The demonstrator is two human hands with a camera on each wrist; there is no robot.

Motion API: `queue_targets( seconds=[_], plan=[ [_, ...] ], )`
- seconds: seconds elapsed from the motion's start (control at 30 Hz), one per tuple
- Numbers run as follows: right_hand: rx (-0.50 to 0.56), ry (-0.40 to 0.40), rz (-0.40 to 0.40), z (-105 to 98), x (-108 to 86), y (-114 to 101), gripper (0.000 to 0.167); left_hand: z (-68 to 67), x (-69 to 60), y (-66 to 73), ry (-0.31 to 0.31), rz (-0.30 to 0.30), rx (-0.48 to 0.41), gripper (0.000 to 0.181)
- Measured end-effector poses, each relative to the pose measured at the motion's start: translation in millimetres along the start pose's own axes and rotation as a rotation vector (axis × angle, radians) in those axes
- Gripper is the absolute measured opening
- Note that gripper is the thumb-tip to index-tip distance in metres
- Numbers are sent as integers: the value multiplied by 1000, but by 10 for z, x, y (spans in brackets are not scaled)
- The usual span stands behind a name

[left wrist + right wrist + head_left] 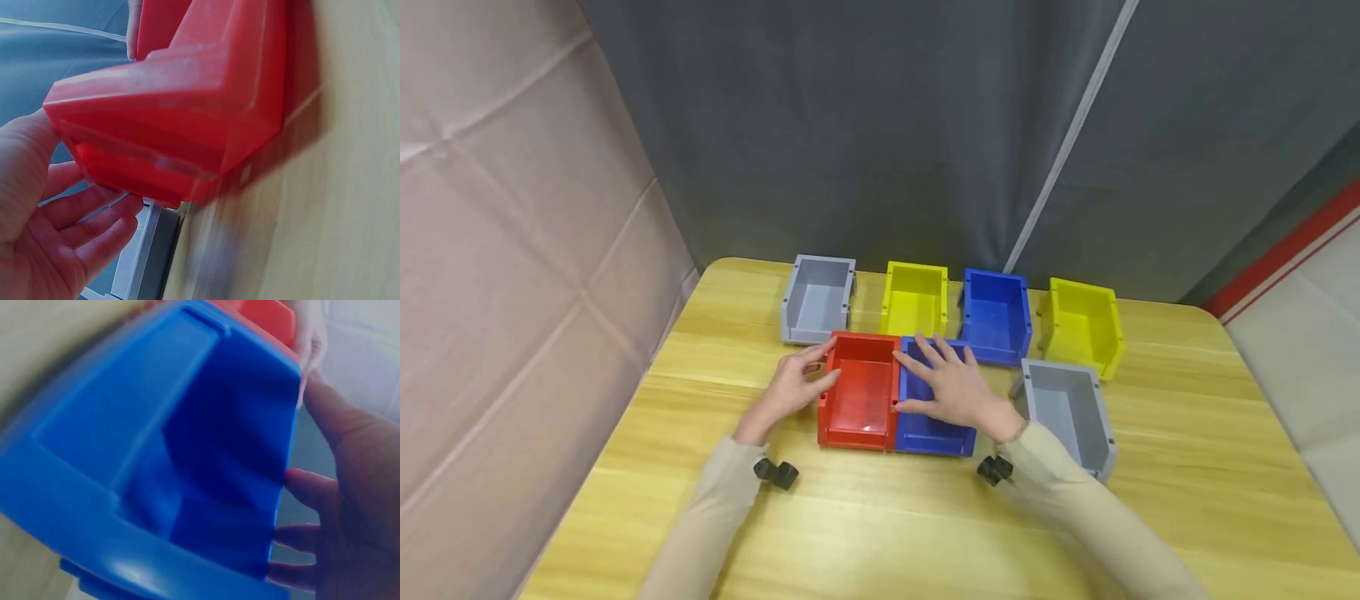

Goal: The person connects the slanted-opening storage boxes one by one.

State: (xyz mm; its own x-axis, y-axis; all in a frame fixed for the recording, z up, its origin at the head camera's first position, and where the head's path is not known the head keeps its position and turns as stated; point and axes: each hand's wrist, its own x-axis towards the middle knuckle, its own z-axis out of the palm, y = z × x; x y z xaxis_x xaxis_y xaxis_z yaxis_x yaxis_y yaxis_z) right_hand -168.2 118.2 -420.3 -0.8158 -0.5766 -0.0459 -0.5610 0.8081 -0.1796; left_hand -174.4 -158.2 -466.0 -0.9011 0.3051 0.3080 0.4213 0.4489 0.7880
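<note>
A red bin point(861, 392) and a blue bin point(934, 432) stand side by side, touching, near the middle of the table. The left hand point(792, 385) is at the red bin's left side, its thumb and fingers lightly bent at the rim. In the left wrist view the left hand point(69, 219) has its fingertips against the wall of the red bin point(181, 119). Fingers spread, the right hand point(953, 390) lies over the blue bin, thumb and index finger by the shared rim. In the right wrist view the right hand point(350, 500) touches the edge of the blue bin point(125, 487).
Behind stand a grey bin point(818, 298), a yellow bin point(915, 302), another blue bin point(997, 317) and a second yellow bin point(1081, 327). Another grey bin point(1067, 417) is beside the right forearm. A dark curtain point(865, 133) hangs behind the wooden table point(880, 533).
</note>
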Motion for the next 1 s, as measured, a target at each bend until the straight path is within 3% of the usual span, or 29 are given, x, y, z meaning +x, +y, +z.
queue_targets(
  seconds=[0.17,0.37,0.6,1.0],
  plan=[
    [49,128,1,-59,4,72,73,7,1,-1,-14,4,3,56],
    [159,332,5,-141,-35,167,47,8,3,-6,-9,1,-1,56],
    [223,396,84,-225,-128,259,41,-6,-3,-14,-12,-25,-14,56],
    [268,554,84,-236,-385,533,35,-3,-8,-37,-6,-12,-32,55]
  ],
)
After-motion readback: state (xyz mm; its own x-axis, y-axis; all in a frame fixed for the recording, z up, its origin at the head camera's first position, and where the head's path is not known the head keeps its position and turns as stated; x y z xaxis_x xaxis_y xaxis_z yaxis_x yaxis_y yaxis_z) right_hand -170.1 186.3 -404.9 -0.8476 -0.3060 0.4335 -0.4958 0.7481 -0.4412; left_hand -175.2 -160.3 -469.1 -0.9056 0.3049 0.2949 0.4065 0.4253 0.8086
